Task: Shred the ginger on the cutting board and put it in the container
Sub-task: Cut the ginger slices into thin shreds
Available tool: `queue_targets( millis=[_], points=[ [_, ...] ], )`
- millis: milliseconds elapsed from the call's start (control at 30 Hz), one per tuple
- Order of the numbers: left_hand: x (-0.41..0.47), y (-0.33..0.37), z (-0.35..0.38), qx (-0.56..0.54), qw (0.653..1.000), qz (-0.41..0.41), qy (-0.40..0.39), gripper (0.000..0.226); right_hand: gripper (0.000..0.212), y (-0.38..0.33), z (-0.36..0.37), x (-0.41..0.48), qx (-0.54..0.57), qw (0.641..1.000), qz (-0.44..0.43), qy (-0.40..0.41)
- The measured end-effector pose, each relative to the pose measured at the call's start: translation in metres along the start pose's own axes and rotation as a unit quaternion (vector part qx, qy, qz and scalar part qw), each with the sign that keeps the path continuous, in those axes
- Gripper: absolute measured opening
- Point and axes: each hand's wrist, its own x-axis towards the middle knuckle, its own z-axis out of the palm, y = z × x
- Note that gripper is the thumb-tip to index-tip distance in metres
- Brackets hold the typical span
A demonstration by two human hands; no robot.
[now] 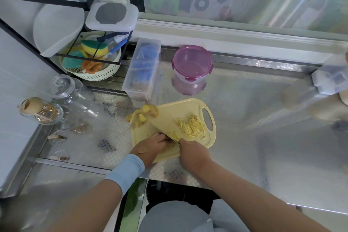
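A pale yellow cutting board [190, 107] lies on the steel counter. A heap of shredded ginger [191, 127] sits near the board's handle hole, and whole ginger pieces [146, 114] lie at its far left corner. My right hand [194, 153] grips the handle of a yellow-bladed knife [162, 125] whose blade slants across the board. My left hand [150, 146] presses curled fingers onto ginger slices [170, 147] right beside the blade. A pink-rimmed round container [192, 63] stands beyond the board, apart from both hands; I cannot tell if a lid is on it.
A clear oblong box [143, 69] with blue items stands left of the container. A black rack holds a colander of sponges [92, 62]. Glass jars [75, 92] and a dish of gold clips [42, 113] sit at the left. A white box [331, 79] is at the right edge.
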Motion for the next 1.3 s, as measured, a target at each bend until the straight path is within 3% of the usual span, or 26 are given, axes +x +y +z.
queue_targets(
  millis=[500, 833, 1300],
  points=[
    [-0.001, 0.001, 0.001, -0.029, 0.998, -0.060, -0.023, 0.051, 0.025, 0.011, 0.005, -0.015, -0.007, 0.999, -0.016, 0.034],
    [0.000, -0.002, 0.002, -0.049, 0.993, -0.095, -0.045, 0.048, 0.022, -0.003, 0.000, -0.004, -0.012, 1.000, 0.001, 0.005],
    [-0.001, 0.001, 0.001, -0.045, 0.996, -0.073, -0.023, 0.052, 0.014, 0.006, 0.003, -0.017, -0.018, 1.000, -0.011, 0.008]
  ],
)
